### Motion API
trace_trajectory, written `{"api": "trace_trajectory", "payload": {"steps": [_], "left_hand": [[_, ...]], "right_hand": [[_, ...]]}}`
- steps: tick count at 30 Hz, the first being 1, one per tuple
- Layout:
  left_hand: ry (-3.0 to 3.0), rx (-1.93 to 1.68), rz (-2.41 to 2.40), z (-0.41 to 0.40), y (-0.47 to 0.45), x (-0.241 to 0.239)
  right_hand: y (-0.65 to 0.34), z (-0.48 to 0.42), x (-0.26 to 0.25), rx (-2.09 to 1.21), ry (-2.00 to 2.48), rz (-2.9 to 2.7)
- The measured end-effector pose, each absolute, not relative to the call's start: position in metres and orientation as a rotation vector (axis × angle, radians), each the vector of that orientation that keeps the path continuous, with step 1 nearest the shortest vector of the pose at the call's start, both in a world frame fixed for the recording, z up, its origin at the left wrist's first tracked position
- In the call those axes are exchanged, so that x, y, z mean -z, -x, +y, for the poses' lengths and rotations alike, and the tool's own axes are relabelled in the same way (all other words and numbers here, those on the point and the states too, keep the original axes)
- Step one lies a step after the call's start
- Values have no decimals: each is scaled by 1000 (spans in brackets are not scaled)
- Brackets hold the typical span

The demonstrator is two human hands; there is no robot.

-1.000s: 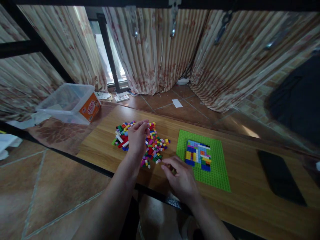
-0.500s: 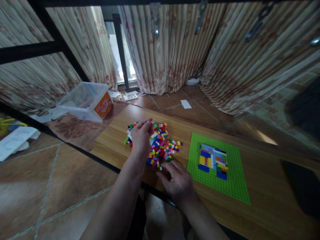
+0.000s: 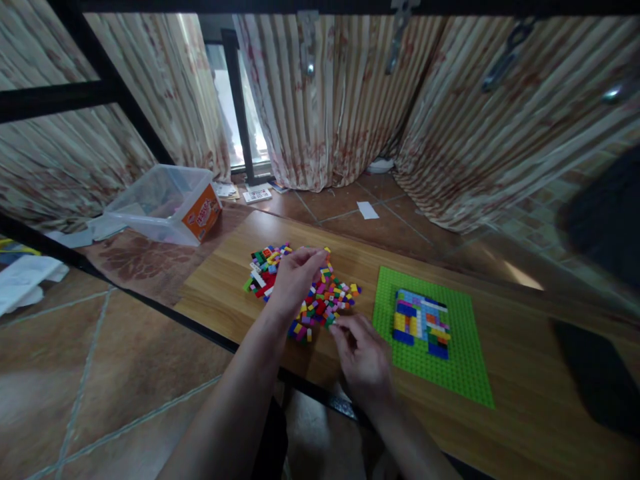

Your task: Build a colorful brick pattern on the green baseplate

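A heap of small coloured building bricks lies loose on the wooden table. My left hand hovers over the heap and hides its middle, thumb and fingers pressed together; whatever is between them is hidden. At the heap's near right edge is my right hand, its thumb and index fingertip brought together beside a green brick. I cannot make out what that pinch holds. To the right, a flat pattern of joined bricks, blue, yellow, light blue and other colours, sits on a green studded baseplate.
The wooden tabletop has a dark metal edge along the near side. A dark flat object rests at its right end. On the floor stand a clear plastic box with an orange label, and a white paper. Black frame bars cross above.
My left hand has moved right across the heap, uncovering bricks on its left side. My right hand's fingertips have shifted slightly right and up. The view has turned a little.
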State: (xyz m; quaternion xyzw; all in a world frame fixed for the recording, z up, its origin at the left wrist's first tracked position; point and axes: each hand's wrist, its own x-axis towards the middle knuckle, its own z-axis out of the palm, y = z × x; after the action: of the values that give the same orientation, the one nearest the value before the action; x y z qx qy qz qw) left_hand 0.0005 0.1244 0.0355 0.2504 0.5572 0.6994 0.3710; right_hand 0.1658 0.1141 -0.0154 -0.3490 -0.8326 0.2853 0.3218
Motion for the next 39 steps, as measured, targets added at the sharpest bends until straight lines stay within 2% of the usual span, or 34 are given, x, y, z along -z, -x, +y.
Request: {"api": "trace_trajectory", "payload": {"steps": [5,8,20,35,39], "left_hand": [[-1032,-1286,1370,121,-30,-37],[-1150,-1156,1333,120,-41,-34],[-979,-1189,1233,129,-56,-32],[-809,-1218,1081,132,-66,-25],[-786,-1245,1131,134,-66,-25]], "right_hand": [[-181,134,-1,-779,1077,-1963],[-188,139,-4,-845,1145,-1876],[-198,151,-2,-1351,1106,-1357],[-207,158,-11,-1461,1023,-1287],[-225,171,-10,-1255,1110,-1452]]}}
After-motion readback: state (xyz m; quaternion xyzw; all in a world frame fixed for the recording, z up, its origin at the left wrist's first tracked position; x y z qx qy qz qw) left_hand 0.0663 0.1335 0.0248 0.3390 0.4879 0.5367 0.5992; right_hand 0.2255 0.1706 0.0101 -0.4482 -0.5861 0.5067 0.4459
